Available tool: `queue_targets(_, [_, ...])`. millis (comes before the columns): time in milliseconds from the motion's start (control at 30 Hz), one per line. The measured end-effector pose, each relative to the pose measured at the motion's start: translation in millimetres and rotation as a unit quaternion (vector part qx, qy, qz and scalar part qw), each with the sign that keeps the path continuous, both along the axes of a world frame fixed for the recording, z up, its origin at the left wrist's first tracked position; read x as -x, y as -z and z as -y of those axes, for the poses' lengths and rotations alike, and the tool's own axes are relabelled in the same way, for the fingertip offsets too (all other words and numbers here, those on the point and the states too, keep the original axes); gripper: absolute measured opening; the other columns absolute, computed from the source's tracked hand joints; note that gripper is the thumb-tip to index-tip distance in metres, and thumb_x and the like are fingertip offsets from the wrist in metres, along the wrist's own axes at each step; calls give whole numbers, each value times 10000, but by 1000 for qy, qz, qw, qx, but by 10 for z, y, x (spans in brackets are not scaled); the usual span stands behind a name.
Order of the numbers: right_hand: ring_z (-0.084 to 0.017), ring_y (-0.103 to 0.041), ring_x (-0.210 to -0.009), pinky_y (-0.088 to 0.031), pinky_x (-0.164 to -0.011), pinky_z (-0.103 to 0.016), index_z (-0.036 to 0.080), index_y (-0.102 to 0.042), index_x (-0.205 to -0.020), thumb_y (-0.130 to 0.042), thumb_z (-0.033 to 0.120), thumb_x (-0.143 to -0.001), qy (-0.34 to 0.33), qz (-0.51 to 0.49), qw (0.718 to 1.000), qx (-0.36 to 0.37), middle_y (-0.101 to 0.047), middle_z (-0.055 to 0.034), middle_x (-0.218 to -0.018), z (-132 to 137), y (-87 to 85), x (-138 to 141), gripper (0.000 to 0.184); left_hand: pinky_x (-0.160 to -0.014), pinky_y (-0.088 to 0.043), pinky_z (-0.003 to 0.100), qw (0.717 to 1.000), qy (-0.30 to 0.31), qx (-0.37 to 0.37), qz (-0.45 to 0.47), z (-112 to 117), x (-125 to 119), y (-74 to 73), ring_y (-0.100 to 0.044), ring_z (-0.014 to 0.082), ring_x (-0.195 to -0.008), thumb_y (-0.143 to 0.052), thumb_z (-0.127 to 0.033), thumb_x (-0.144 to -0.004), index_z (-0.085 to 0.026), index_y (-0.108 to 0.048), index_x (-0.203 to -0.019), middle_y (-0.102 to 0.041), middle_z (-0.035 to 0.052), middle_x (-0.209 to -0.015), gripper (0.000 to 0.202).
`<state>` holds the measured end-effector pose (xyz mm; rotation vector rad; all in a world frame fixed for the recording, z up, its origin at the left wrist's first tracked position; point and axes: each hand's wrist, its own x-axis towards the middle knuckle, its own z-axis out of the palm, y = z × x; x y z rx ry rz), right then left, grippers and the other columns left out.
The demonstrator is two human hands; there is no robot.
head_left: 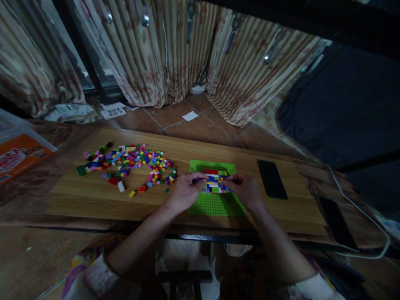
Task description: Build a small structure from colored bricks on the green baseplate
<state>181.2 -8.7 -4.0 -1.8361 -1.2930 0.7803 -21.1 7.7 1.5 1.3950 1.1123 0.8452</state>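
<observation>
A multicoloured structure of toy building bricks (215, 182), with a red row along its far side, sits over the bright green studded baseplate (215, 206). My left hand (187, 191) has its fingers closed at the structure's left edge, and a small dark blue bit shows by the fingertips. On the opposite side, my right hand (247, 191) pinches the right edge with thumb and forefinger. The fingers hide parts of both edges. Whether the structure is pressed onto the baseplate or held just above it, I cannot tell.
Loose bricks (134, 156) are heaped on the left of the wooden board (103, 206). A black phone (271, 179) lies right of the baseplate, and another dark phone-like device (336, 223) with a white cable (353, 200) is farther right. An orange-labelled plastic box (23, 154) stands far left.
</observation>
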Motion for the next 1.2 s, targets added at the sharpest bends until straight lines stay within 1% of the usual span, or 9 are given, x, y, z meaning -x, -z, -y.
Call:
queue_targets(233, [-154,-593,-565,-443,-554,-277,173,-658,-657,-724,346,-622,-20,25,999,-13,-674,-23,-630,-14,-16,-11,189,-582,-402,229,1000,-13,-9,11,4,-2,-26,-537,128,-624,-538,-413,-818,-176,-692,-748,-629,5,-659,292])
queue_targets(367, [-145,-584,-542,-430,-531,-262,172,-666,-652,-715,316,-627,-34,30,999,-7,-663,-12,-598,-21,-3,-18,154,-491,-355,207,988,-70,100,93,21,-23,-92,-500,107,-565,-512,-447,-812,-162,-695,-788,-635,26,-686,340])
queue_targets(500, [-136,-556,-508,-423,-508,-257,168,-666,-656,-728,392,-617,-22,-48,999,11,-646,-6,-577,-28,18,-43,237,-567,-428,218,942,-80,214,247,23,-9,-150,-560,114,-643,-513,-231,-736,-124,-697,-902,-678,62,-794,270])
queue_targets(633, [-116,-509,-492,-402,-490,-241,168,-650,-656,-695,467,-667,28,-99,994,-46,-608,8,-561,-22,-59,-5,303,-734,-475,245,915,-66,243,315,19,15,-193,-616,141,-803,-521,-41,-601,-109,-692,-955,-694,77,-888,399])
queue_targets(700, [-112,-513,-517,-409,-509,-234,169,-643,-656,-680,463,-699,8,-103,992,-76,-606,8,-581,11,-127,72,300,-767,-473,247,911,-58,236,333,26,6,-202,-623,143,-832,-556,-12,-587,-123,-688,-975,-693,63,-893,425])
queue_targets(867, [-150,-605,-703,-476,-657,-260,191,-672,-805,-656,414,-758,-136,-131,980,-64,-679,-20,-776,175,-213,323,228,-818,-468,281,926,-48,180,328,73,-67,-164,-637,161,-871,-693,-117,-645,-154,-676,-1020,-705,54,-930,377])
queue_targets(933, [-153,-610,-743,-478,-690,-267,201,-672,-849,-670,388,-752,-142,-128,980,-63,-684,-21,-829,220,-208,381,210,-822,-470,283,942,-44,149,297,91,-96,-134,-637,158,-865,-707,-150,-662,-162,-672,-1036,-709,52,-940,375])
queue_targets(1033, [-141,-592,-702,-475,-660,-258,200,-664,-829,-679,370,-738,-131,-147,978,-72,-660,-9,-781,238,-197,414,194,-847,-472,284,969,-37,90,229,106,-127,-97,-637,160,-899,-702,-162,-681,-175,-664,-1056,-707,50,-1001,377])
queue_targets(1200, [-116,-543,-582,-450,-558,-234,191,-644,-802,-689,385,-711,-90,-202,974,-58,-626,12,-677,223,-206,426,219,-838,-487,292,981,-11,42,190,100,-133,-87,-649,174,-914,-703,-203,-702,-182,-627,-1131,-715,54,-993,436])
